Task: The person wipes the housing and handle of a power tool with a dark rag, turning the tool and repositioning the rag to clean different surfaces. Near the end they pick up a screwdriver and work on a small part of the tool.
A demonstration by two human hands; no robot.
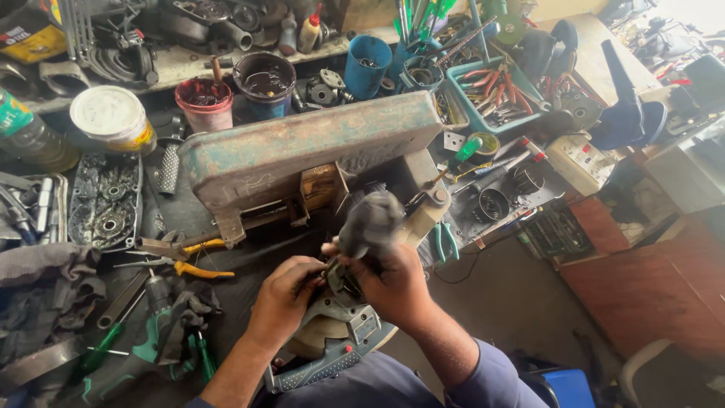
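My right hand (pixel 396 291) grips a dark grey motor housing (pixel 368 223) of a power tool, held upright over the lower half of the tool. My left hand (pixel 283 298) has its fingers at the housing's base, where dark inner parts (pixel 340 279) show. Below both hands lies the tool's grey body with a blue-green grip (pixel 332 355), resting near my lap. What sits inside the joint between housing and body is hidden by my fingers.
A worn green-grey metal box (pixel 302 147) stands just beyond my hands. Yellow-handled pliers (pixel 189 257) and green screwdrivers (pixel 106 347) lie on the left. Tubs (pixel 264 83), a blue cup (pixel 368 66) and a tray of red-handled tools (pixel 495 91) crowd the back. A wooden cabinet (pixel 649 279) is right.
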